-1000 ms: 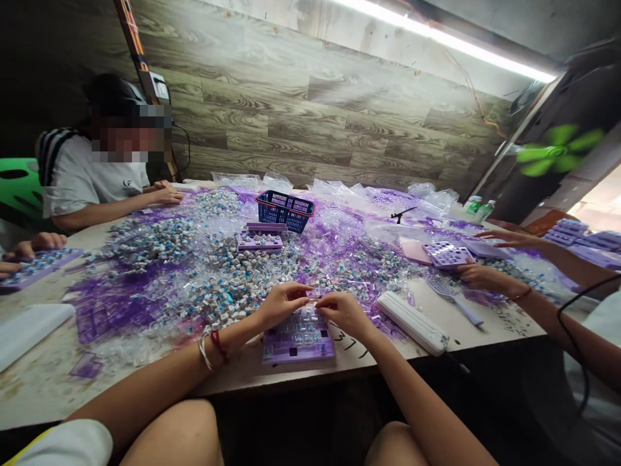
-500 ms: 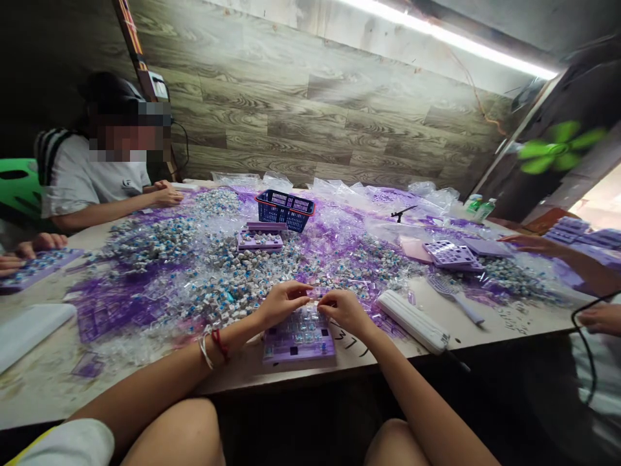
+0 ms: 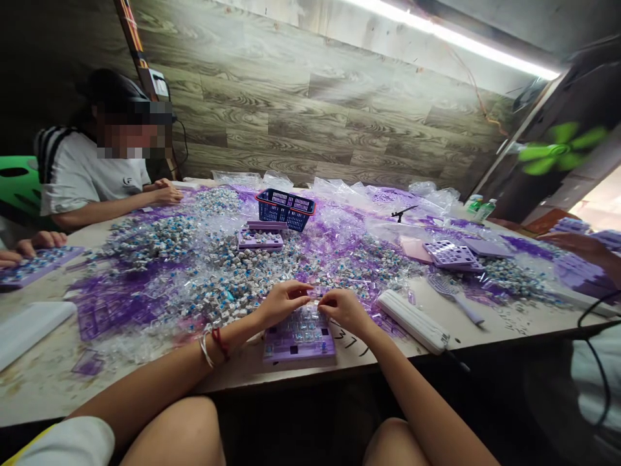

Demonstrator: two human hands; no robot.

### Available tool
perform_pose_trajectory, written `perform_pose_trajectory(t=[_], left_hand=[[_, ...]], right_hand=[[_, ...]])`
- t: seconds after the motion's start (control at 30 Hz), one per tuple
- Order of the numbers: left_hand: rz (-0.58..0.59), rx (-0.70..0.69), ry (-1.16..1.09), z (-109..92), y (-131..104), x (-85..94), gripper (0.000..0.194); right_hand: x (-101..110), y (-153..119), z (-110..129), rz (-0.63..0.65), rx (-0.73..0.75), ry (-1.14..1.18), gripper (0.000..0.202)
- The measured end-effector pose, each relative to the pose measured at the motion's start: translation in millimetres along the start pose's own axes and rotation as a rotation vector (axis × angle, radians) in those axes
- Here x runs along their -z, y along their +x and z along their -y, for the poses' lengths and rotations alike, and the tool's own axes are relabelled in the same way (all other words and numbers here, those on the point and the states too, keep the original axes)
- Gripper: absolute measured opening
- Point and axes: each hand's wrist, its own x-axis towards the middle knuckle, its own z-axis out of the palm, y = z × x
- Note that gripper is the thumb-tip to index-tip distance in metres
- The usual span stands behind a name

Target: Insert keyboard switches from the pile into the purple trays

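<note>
A light purple keypad (image 3: 303,353) lies flat on the table before me, with rows of clear keycaps (image 3: 306,329) on its upper part and dark square openings in its frame. At its far left edge, my left hand (image 3: 285,303) rests over the keypad, fingers stretched forward and thumb apart from them. Opposite it, my right hand (image 3: 347,312) is closed in a pinch at the keypad's upper right; whatever sits between its fingertips is hidden. Beyond both hands spreads a heap of small white and blue key switches (image 3: 233,285).
A dark blue basket (image 3: 286,212) stands behind the heap. Right of me lie a white bar-shaped device (image 3: 412,320) and a hairbrush (image 3: 456,301). Purple panels (image 3: 449,254) are stacked farther right. A co-worker (image 3: 111,165) sits at left; other people's hands show at both sides.
My two hands and the keypad look nearly still. At the far right, another person's hand and arm have moved away to the right.
</note>
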Motion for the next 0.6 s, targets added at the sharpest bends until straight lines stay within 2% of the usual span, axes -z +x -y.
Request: perform_pose_trajectory(t=[0.23,0.6], left_hand=[[0.01,0.002,0.018,-1.8,-0.4,0.4,0.033],[0.009,-0.007,0.046,-3.4,-0.7,0.0,0.033]], right_hand=[[0.3,0.5,-4.3,0.02,-0.036,0.09,0.013],[2.1,-0.1,5.2,0.029,0.1,-0.083,0.016]])
